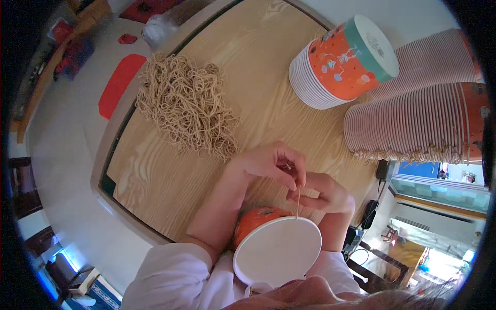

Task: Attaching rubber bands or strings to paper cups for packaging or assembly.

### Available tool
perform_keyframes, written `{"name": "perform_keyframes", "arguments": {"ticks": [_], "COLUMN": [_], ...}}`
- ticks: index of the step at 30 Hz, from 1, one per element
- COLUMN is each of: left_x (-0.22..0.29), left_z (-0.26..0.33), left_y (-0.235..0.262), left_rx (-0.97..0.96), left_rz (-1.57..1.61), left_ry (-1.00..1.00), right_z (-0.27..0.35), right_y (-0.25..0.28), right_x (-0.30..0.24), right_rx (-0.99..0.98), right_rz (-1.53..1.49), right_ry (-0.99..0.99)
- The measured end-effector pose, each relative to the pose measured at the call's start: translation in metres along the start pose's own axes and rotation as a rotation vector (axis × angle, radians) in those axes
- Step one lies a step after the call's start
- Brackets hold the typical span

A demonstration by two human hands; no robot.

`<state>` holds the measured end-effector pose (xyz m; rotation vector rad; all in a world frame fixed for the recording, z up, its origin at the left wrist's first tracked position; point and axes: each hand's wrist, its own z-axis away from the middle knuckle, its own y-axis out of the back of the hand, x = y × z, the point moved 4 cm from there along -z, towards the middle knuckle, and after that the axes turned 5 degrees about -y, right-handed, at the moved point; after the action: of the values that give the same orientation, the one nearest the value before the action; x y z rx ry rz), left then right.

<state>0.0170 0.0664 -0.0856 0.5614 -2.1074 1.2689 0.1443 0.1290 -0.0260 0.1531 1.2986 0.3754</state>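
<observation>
An orange paper bucket (261, 216) with a white rim and a plain white round face (279, 252) rests against my body, between my forearms. From its rim a thin tan cord (298, 207) rises to my fingers. My left hand (274, 164) pinches the cord's upper part between thumb and fingertips. Just below and to the right, my right hand (329, 194) has its fingers closed around the cord near the rim; its fingertips are partly hidden behind the left hand. A tangled heap of tan cords (188, 103) lies on the wooden table (258, 57) to the left.
A stack of orange and green paper buckets (341, 64) stands at the far right of the table. Two long nested stacks lie beyond it; the nearer stack (408, 124) has cord ends along its side. Black power adapters (369, 214) hang by the right edge. A red stool (120, 85) is at the left.
</observation>
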Motion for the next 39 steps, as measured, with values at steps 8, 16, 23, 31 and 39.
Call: {"name": "perform_keyframes", "arguments": {"ticks": [8, 16, 23, 31, 39], "left_x": [-0.005, -0.006, -0.006, -0.01, -0.012], "left_z": [0.003, 0.002, -0.002, -0.003, -0.005], "left_y": [0.006, 0.003, 0.001, -0.007, -0.002], "left_rx": [-0.052, -0.068, -0.181, -0.321, -0.317], "left_rz": [-0.004, 0.03, -0.027, -0.195, -0.399], "left_ry": [-0.092, -0.128, -0.228, -0.038, 0.013], "right_z": [-0.007, -0.012, 0.002, 0.015, 0.014], "right_y": [-0.009, -0.02, 0.0, 0.011, 0.01], "right_x": [0.007, 0.001, 0.004, 0.001, -0.009], "right_rx": [-0.107, -0.38, -0.01, 0.147, 0.232], "right_rz": [0.004, -0.163, -0.011, -0.024, 0.149], "right_ry": [0.157, 0.202, -0.082, -0.161, -0.106]}}
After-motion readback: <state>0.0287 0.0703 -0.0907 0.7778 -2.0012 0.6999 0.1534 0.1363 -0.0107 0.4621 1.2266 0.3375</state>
